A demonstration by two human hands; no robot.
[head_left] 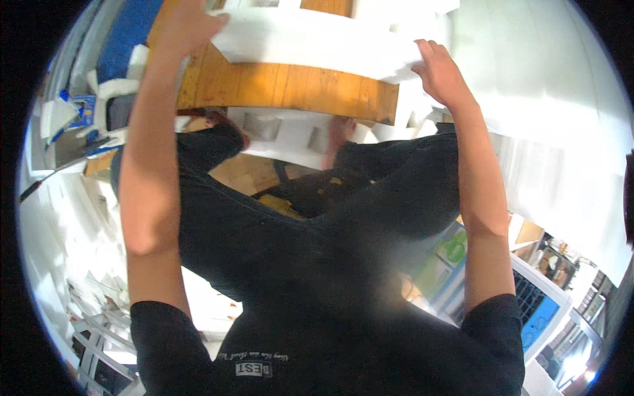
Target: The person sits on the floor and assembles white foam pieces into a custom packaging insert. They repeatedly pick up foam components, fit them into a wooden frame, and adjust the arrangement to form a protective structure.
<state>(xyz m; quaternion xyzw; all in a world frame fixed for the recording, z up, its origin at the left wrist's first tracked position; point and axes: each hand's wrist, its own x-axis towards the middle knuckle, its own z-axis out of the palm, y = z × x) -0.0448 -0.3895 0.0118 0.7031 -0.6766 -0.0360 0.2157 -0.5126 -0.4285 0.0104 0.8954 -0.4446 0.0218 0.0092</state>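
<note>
Overhead, I am seeing two hands working on one white foam block (pixel 317 39) that is lying across one orange wooden board (pixel 290 86). A second foam piece (pixel 290 135) is sitting under the board, between two bare feet. My left hand (pixel 188 26) is pressing on the block's left end, though I cannot tell how its fingers are closing. My right hand (pixel 439 69) is curling its fingers over the block's right edge, gripping it. Both forearms are stretching straight up the picture. Foam scraps are crowding the left side; a white wall is closing the right.
</note>
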